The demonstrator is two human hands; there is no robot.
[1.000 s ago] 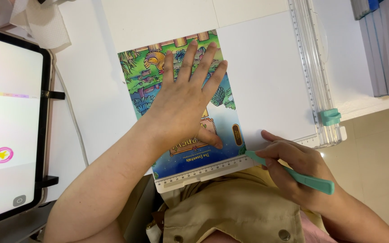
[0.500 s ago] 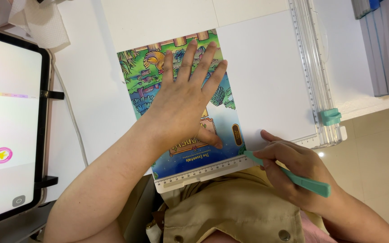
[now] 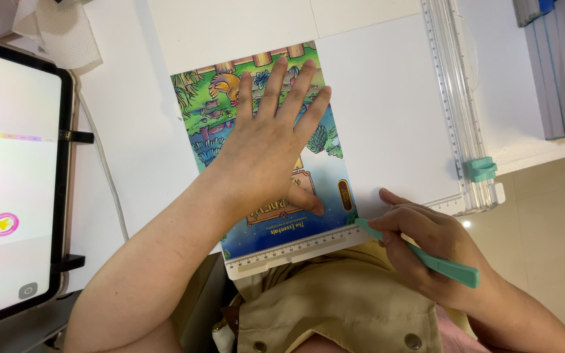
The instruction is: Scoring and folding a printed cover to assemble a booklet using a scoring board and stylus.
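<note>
Your right hand [image 3: 426, 245] has slid a touch leftward along the near edge of the white board [image 3: 393, 117], bringing the teal tool [image 3: 420, 256] with it. Its tip now sits closer to the corner of the colourful printed sheet [image 3: 263, 163].

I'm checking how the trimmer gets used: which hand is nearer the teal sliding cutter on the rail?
Right. The right hand is below-left of the teal sliding cutter; the left hand lies farther left, on the colourful sheet.
</note>
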